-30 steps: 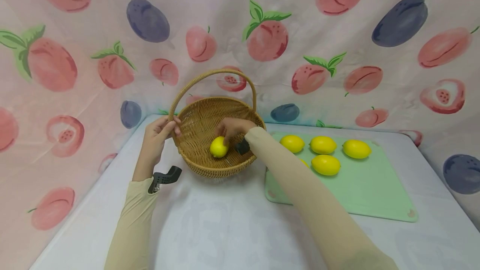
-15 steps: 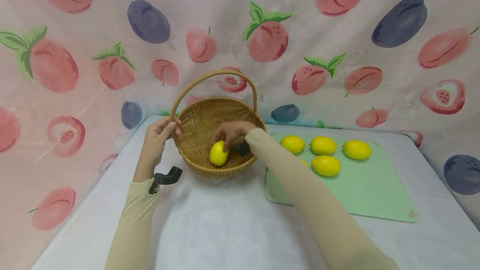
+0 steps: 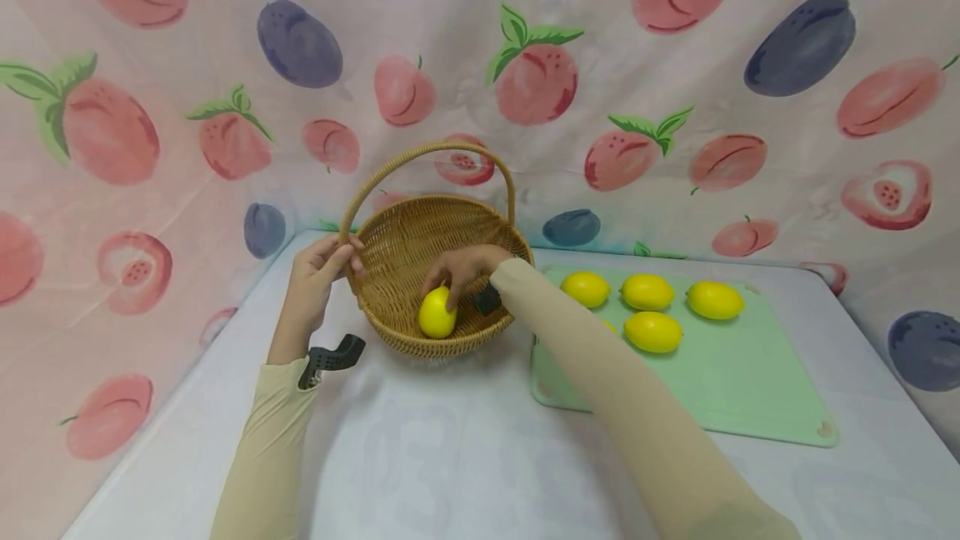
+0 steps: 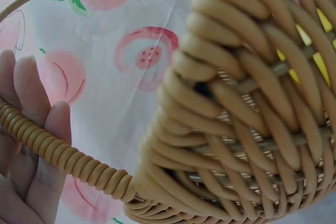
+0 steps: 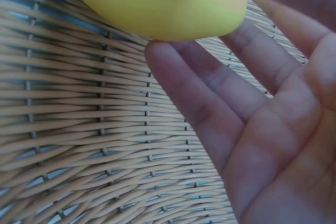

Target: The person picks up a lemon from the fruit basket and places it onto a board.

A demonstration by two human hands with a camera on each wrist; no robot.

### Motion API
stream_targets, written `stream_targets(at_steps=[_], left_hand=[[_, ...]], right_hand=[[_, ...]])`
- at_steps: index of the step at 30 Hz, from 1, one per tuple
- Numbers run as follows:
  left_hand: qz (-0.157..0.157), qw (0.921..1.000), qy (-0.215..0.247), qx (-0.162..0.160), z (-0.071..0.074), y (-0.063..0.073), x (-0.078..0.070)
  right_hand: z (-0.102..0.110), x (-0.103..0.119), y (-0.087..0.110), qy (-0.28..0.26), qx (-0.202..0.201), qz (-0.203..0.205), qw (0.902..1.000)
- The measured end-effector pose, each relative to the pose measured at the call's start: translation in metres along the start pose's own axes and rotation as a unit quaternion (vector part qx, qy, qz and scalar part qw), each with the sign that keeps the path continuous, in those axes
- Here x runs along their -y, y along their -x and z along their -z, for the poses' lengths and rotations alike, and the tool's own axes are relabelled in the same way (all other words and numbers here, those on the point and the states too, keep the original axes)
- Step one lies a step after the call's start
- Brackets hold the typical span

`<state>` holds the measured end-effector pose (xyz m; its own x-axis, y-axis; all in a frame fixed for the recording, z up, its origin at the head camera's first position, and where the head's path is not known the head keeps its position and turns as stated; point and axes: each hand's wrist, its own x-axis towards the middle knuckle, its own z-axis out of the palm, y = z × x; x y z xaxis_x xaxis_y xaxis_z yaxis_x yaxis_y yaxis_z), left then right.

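Observation:
A brown wicker basket [image 3: 393, 244] with a tall arched handle [image 3: 408, 158] stands at the back of the table, its inside facing me. My left hand [image 3: 311, 283] holds the handle near its left base; in the left wrist view the handle [image 4: 68, 158] crosses the fingers. Inside the basket, my right hand [image 3: 467, 267] grips a yellow lemon [image 3: 437, 317] from above, low near the front wall. The right wrist view shows fingertips [image 5: 160, 51] touching the lemon [image 5: 157, 9], with woven wall behind. Yellow shows through the weave in the left wrist view.
To the right lies a green cutting board [image 3: 738, 382] with several lemons [image 3: 653, 332] on it, one partly hidden behind the right sleeve [image 3: 600, 373]. A white cloth [image 3: 435, 457] covers the table. A fruit-printed curtain [image 3: 465, 40] hangs close behind the basket.
My right hand has lowered the lemon toward the basket's front wall, and the lemon has turned more upright. The left hand keeps its hold on the handle.

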<state>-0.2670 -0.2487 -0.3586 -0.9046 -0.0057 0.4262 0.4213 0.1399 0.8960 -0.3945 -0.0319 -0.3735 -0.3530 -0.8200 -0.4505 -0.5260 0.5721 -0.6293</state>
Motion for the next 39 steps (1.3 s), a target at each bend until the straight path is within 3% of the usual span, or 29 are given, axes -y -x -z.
stream_targets(at_steps=[8,18,30,39], left_hand=[[-0.001,1.0000,0.000,0.002,0.0001,0.0006,0.0000],[0.000,1.0000,0.001,0.002,-0.0006,0.0005,0.0002],[0.002,1.0000,0.000,0.000,-0.0010,0.0007,-0.0014],[0.002,0.9999,0.013,-0.009,0.0018,0.0008,0.0017]], right_hand=[[-0.0020,0.0024,0.0007,0.017,0.010,-0.019,0.9996],[-0.0019,0.0004,-0.0002,0.043,0.012,-0.008,0.9990],[-0.0020,0.0008,0.0004,0.053,-0.021,-0.011,0.9983],[0.0016,0.0033,-0.0024,0.054,-0.056,0.015,0.9969]])
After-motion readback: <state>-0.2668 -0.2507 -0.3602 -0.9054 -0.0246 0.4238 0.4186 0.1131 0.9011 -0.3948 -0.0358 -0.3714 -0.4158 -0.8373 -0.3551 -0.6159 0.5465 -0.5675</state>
